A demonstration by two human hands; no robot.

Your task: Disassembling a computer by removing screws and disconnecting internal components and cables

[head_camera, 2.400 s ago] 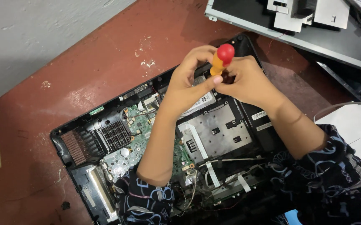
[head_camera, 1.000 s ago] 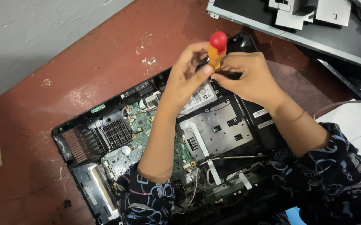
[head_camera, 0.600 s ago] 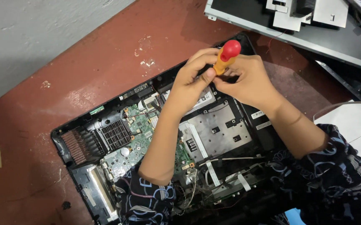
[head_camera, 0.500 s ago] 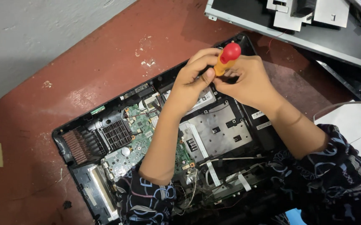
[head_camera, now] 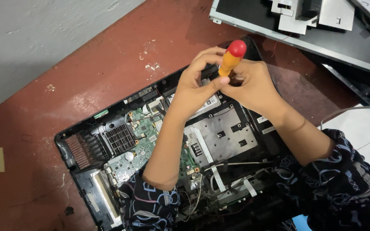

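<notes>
Left hand (head_camera: 197, 87) and right hand (head_camera: 253, 85), both pinching orange-and-red screwdriver (head_camera: 232, 57) held upright over far edge of opened laptop chassis (head_camera: 172, 158). Green circuit board (head_camera: 140, 145), copper heatsink fins (head_camera: 80, 149) and grey metal plate (head_camera: 225, 137) exposed, on red floor (head_camera: 108, 55).

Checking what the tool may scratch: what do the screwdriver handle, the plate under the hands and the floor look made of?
Screwdriver handle: glossy moulded plastic by the look, orange body with a red cap, held in both the left hand and the right hand. Plate: dull grey sheet metal, flat with stamped cut-outs. Floor: probably red-painted cement, worn and chipped to pale spots.
</notes>
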